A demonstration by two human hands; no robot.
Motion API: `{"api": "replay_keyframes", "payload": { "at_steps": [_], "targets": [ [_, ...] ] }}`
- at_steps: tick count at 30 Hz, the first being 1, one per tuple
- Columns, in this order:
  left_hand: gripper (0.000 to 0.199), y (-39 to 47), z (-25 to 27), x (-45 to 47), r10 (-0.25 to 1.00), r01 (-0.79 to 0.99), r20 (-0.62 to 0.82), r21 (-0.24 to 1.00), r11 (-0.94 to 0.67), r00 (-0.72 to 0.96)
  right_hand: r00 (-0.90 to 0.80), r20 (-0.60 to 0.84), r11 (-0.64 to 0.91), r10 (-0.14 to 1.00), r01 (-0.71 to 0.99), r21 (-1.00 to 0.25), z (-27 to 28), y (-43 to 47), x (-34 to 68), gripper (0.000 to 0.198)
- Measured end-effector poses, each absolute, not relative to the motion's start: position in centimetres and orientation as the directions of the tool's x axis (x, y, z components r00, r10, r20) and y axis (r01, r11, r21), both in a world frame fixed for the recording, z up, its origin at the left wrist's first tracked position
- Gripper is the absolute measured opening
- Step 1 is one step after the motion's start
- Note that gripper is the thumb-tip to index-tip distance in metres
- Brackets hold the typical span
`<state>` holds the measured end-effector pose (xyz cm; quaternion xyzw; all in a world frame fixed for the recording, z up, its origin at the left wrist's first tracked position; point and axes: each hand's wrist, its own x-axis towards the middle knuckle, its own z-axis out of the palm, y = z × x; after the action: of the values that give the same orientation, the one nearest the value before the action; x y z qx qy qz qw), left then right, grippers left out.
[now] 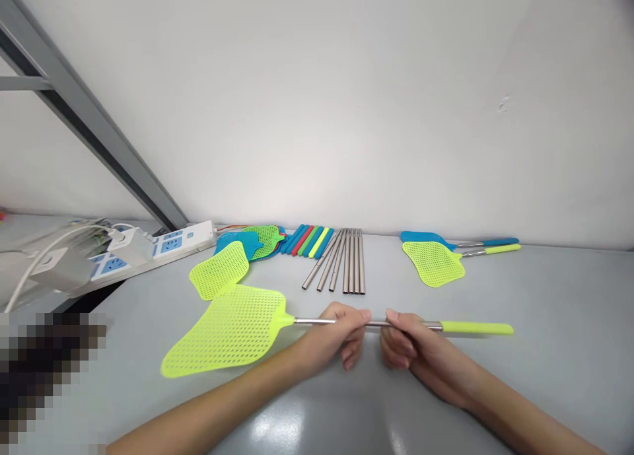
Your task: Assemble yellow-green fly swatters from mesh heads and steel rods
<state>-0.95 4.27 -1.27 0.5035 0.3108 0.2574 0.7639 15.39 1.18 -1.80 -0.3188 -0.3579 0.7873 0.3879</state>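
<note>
Across the front of the table, a yellow-green fly swatter [232, 328] is held level, its mesh head to the left and its yellow handle to the right. My left hand [341, 333] is closed around its thin metal rod, between the head and the middle. Just right of the middle, my right hand [409, 339] grips the same rod near its thicker section, beside the handle. A short stretch of rod shows between the two thumbs. Behind my hands lie several metal rods [353, 263], some fanned out.
Loose swatter heads [220, 270] in yellow, blue and green overlap at the left. Colored handle sleeves [308, 242] lie in a row by the wall. Two swatters with handles [436, 263] rest at the right. A power strip [198, 234] with plugged-in chargers sits far left, beside a metal frame [99, 111].
</note>
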Motion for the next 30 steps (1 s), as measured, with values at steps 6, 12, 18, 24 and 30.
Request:
{"api": "replay_keyframes", "payload": {
  "at_steps": [6, 12, 18, 24, 30],
  "targets": [
    [0.046, 3.1, -0.7, -0.6, 0.667, 0.019, -0.222, 0.954, 0.298, 0.711, -0.572, -0.221, -0.512, 0.79, -0.416, -0.752, -2.4, 0.0, 14.2, 0.043],
    [0.045, 3.3, -1.2, -0.8, 0.657, -0.025, -0.171, 0.96, 0.277, 0.734, -0.571, -0.22, -0.515, 0.791, -0.426, -0.744, -2.6, -0.1, 14.3, 0.044],
    [0.043, 3.5, -1.3, -0.9, 0.622, -0.006, -0.185, 0.957, 0.292, 0.761, -0.558, -0.226, -0.506, 0.798, -0.418, -0.754, -2.6, 0.0, 14.2, 0.044],
    [0.041, 3.6, -0.8, -1.1, 0.619, 0.031, -0.193, 0.964, 0.263, 0.761, -0.56, -0.233, -0.516, 0.795, -0.422, -0.746, -2.6, 0.2, 14.3, 0.043],
    [0.041, 3.7, -0.5, -1.2, 0.605, 0.06, -0.199, 0.969, 0.242, 0.771, -0.569, -0.211, -0.508, 0.795, -0.433, -0.745, -2.7, 0.2, 14.4, 0.042]
  ]
}}
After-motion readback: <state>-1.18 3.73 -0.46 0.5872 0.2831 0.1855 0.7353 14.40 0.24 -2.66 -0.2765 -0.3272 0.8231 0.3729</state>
